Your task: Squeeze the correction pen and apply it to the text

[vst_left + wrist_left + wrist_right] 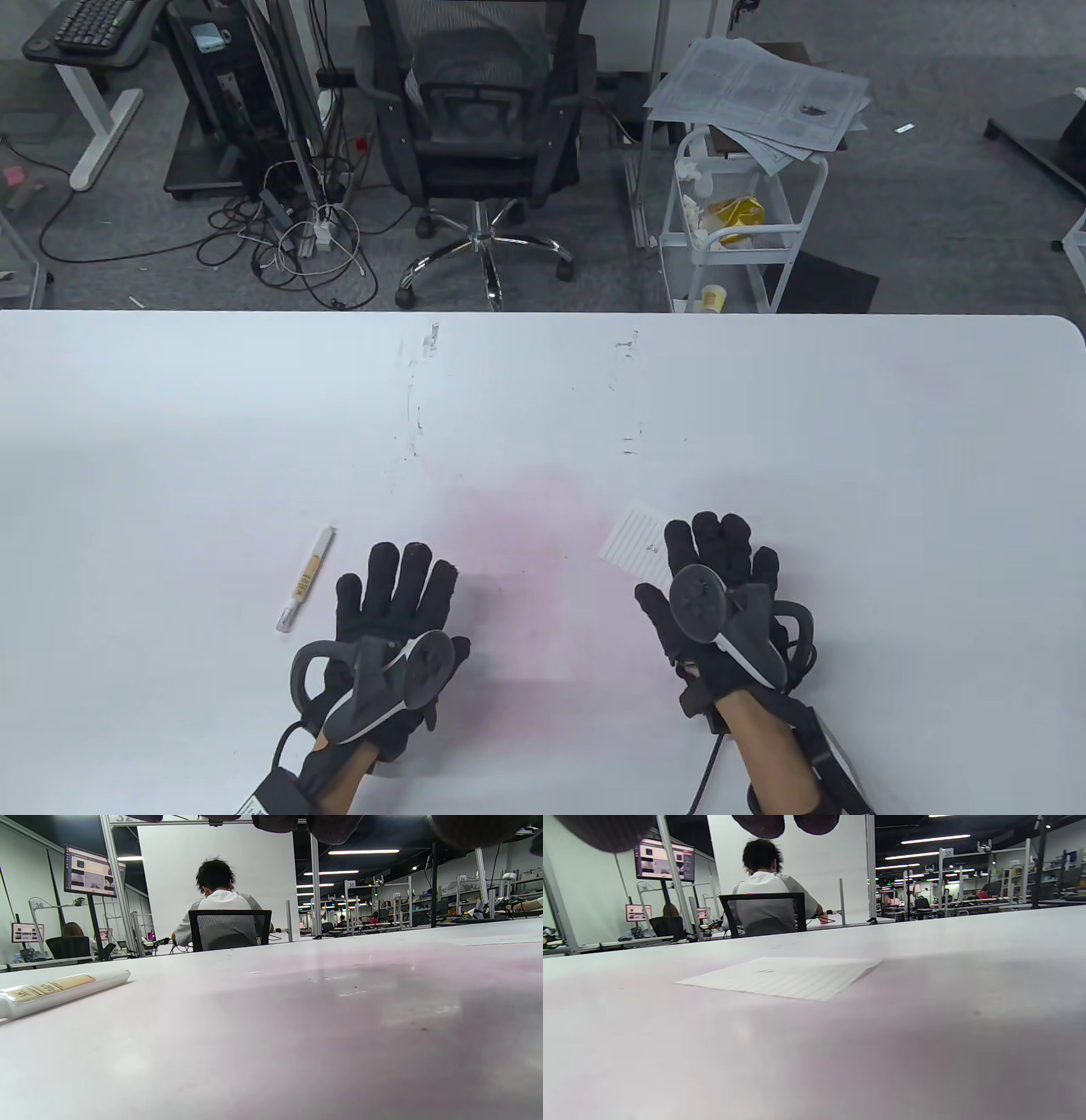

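Correction pen (306,578) lies capped on the desk (543,399), just left of the left hand (386,628), within easy reach; lined paper (635,543) with small text mark sits partly under the right hand (717,603); both grips flat, fingers spread, holding nothing; likely start position.

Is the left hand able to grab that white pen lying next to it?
Probably yes. The correction pen lies flat on the table just left of the left hand, which rests flat and holds nothing. Nothing sits between them.
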{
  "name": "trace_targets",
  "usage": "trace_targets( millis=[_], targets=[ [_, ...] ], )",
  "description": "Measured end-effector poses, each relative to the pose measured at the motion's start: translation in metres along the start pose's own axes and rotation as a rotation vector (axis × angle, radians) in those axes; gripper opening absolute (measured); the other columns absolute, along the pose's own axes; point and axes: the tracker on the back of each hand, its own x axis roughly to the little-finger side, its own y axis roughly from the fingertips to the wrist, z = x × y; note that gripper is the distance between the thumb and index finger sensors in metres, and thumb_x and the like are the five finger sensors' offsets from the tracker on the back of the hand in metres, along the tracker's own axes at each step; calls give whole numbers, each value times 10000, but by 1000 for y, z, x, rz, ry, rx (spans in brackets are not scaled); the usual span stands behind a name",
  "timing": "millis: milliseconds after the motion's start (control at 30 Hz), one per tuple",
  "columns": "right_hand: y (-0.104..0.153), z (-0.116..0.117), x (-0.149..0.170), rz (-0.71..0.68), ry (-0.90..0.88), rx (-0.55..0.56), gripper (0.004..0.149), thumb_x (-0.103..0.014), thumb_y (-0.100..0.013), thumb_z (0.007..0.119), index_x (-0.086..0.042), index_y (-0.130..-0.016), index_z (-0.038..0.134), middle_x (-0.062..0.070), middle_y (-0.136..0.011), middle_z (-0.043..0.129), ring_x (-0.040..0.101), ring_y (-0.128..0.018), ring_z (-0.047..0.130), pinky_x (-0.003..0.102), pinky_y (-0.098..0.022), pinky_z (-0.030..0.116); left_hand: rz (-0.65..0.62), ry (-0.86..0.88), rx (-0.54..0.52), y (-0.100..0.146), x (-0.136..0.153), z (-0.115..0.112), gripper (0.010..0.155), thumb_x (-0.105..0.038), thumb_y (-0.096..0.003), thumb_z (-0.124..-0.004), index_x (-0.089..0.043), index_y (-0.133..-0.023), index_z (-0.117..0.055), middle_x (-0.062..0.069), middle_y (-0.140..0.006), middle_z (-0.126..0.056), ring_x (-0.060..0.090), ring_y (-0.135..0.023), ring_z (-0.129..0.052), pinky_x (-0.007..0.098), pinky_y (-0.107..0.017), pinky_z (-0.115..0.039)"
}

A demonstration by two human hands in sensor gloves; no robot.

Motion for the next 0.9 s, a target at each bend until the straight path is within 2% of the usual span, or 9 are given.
trace_targets(
  millis=[333,667,900],
  targets=[
    [-13,7,30,114,-26,-47,790,-685,-396,640,-312,-1048,396,3,-1109,296,382,-1053,233,675,-693,299,5,0,7,0,0,1,801,-696,-361,-629,-400,-1069,-398,-31,-1189,-293,333,-1124,-325,612,-775,-432],
    [-29,21,40,187,-21,-124,795,-680,-394,661,-311,-1047,400,4,-1110,296,382,-1054,231,676,-697,298,8,-2,12,0,1,1,800,-696,-362,-629,-401,-1068,-398,-31,-1189,-292,332,-1125,-323,611,-776,-431],
    [-46,33,44,261,-15,-247,809,-684,-397,665,-309,-1052,375,-1,-1113,274,380,-1059,211,673,-707,288,10,-3,16,0,1,1,802,-697,-361,-629,-399,-1070,-398,-31,-1189,-294,332,-1125,-323,612,-776,-431]
  ],
)
